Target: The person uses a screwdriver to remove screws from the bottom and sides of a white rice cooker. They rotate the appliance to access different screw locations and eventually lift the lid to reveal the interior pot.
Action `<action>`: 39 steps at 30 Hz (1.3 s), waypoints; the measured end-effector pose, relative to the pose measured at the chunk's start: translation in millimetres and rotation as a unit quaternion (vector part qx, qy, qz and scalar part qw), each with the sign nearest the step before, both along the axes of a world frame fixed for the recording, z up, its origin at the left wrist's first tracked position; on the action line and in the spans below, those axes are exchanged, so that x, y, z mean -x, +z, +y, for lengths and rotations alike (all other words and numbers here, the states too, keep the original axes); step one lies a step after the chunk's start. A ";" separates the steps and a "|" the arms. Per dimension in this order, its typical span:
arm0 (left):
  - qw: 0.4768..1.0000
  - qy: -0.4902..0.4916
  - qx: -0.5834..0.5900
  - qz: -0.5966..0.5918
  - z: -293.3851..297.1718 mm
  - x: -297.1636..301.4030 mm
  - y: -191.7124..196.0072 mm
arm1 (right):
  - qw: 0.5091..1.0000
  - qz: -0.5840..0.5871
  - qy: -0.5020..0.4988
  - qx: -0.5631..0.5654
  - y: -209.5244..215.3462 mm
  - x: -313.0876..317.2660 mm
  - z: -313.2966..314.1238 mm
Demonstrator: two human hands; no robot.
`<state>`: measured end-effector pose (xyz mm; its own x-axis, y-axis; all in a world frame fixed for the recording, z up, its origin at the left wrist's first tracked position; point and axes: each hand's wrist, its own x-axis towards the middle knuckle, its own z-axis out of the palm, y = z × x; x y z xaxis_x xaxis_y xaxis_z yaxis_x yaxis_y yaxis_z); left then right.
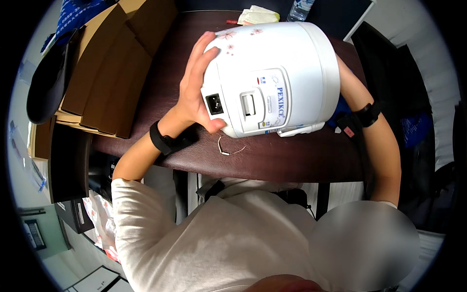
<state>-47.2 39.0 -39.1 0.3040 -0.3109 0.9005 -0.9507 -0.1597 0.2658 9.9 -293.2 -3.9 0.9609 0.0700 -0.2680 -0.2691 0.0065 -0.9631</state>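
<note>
A white rice cooker point(299, 63) with pink flower prints lies tipped on its side above the dark red-brown table point(301, 158). Its control panel, with a switch, faces me, and a black power socket point(214, 104) shows near its base, at the left. My left hand point(194, 92) grips that base end, thumb below and fingers spread over the top. At the other end my right hand point(343, 78) reaches behind the cooker's rounded end; its fingers are hidden there. Whether the cooker rests on the table or is lifted, I cannot tell.
Brown cardboard boxes point(114, 73) stand on the left. A thin pale wire point(224, 153) lies near the table's front edge. At the far edge are a crumpled white and green wrapper point(258, 15) and a clear plastic bottle point(300, 9). Black wristbands sit on both wrists.
</note>
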 end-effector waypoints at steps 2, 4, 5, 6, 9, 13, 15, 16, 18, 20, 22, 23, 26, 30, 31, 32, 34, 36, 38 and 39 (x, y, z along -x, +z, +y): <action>1.000 -0.011 -0.023 0.013 7.1 -1.2 0.5 | 0.998 -0.050 0.003 0.042 2.8 0.8 8.6; 0.999 -0.006 -0.039 0.017 7.6 3.1 5.3 | 0.989 -0.105 0.004 0.107 17.9 19.0 17.3; 0.999 -0.005 -0.047 0.019 7.5 5.6 7.8 | 0.981 -0.132 0.004 0.139 26.9 27.1 19.0; 0.998 -0.005 -0.052 0.028 8.0 6.4 8.8 | 0.982 -0.130 0.018 0.132 32.6 27.0 15.2; 0.996 0.006 -0.061 0.060 12.4 3.4 7.7 | 0.985 -0.111 0.054 0.118 44.7 30.0 6.8; 0.996 0.023 -0.033 0.085 10.5 -4.5 5.4 | 0.976 -0.122 0.055 0.169 31.9 33.1 2.4; 0.994 0.030 -0.024 0.105 8.9 -7.8 3.9 | 0.956 -0.193 0.003 0.221 30.0 35.1 7.5; 0.993 0.030 -0.023 0.108 8.3 -11.0 3.0 | 0.920 -0.253 -0.033 0.297 35.9 30.7 8.2; 0.996 0.042 -0.039 0.069 9.2 -16.1 8.0 | 0.860 -0.395 -0.069 0.314 39.7 14.2 11.1; 0.995 0.056 -0.039 0.070 15.9 -15.2 2.9 | 0.813 -0.485 0.003 0.321 74.8 30.3 28.4; 0.996 0.065 -0.046 0.040 16.6 -16.9 7.3 | 0.837 -0.436 0.102 0.315 103.5 48.2 45.7; 0.996 0.070 -0.055 0.015 14.9 -16.2 13.9 | 0.846 -0.407 0.151 0.311 106.6 51.7 51.7; 0.997 0.054 -0.052 -0.004 12.3 -23.2 15.3 | 0.670 -0.556 0.061 0.488 81.0 45.7 69.5; 0.997 0.069 -0.021 -0.016 3.5 -24.7 14.3 | 0.714 -0.479 0.128 0.494 100.7 62.0 72.4; 0.998 0.063 -0.020 0.009 3.9 -24.8 13.7 | 0.704 -0.487 0.120 0.502 99.4 59.4 71.8; 0.998 0.057 -0.019 0.034 4.2 -24.3 13.0 | 0.694 -0.494 0.110 0.511 98.6 58.4 71.4; 0.997 0.047 -0.016 0.063 6.0 -23.5 11.2 | 0.706 -0.492 0.112 0.496 100.6 59.9 73.3; 0.996 0.056 -0.003 0.067 4.6 -22.8 10.7 | 0.708 -0.497 0.109 0.490 100.4 59.5 74.7; 0.993 0.086 0.016 0.073 0.5 -20.3 13.4 | 0.701 -0.508 0.099 0.490 99.2 56.8 75.2; 0.994 0.089 0.015 0.066 2.0 -20.9 12.6 | 0.701 -0.510 0.096 0.489 98.6 57.0 76.0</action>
